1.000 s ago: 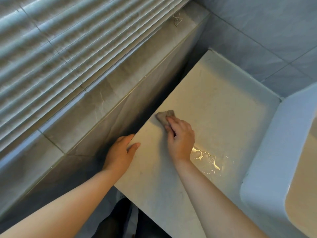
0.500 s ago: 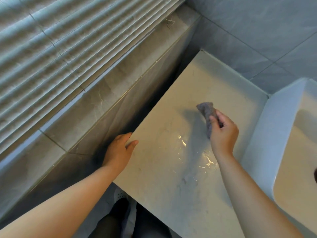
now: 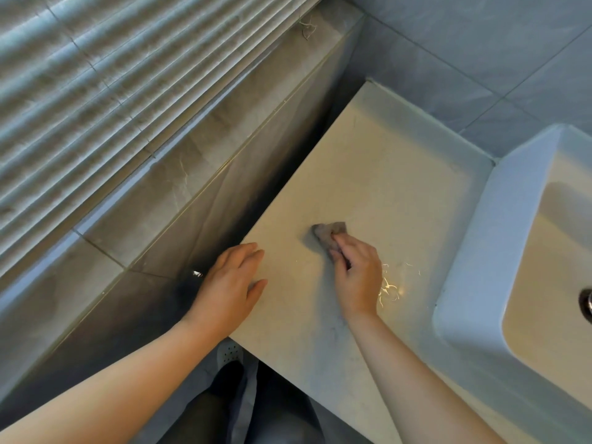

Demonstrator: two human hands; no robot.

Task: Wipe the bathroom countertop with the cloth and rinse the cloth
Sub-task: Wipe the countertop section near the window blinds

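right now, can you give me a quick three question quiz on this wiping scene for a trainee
1. True or false: the right hand presses the cloth on the countertop.
2. Fill in: the sink lies to the cloth's ___.
3. The left hand rests: A) on the cloth B) on the countertop's edge C) in the sink.
Key: 1 true; 2 right; 3 B.

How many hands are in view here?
2. The left hand rests flat on the left edge of the countertop. The right hand holds the cloth against it, nearer the sink. No others seem hidden.
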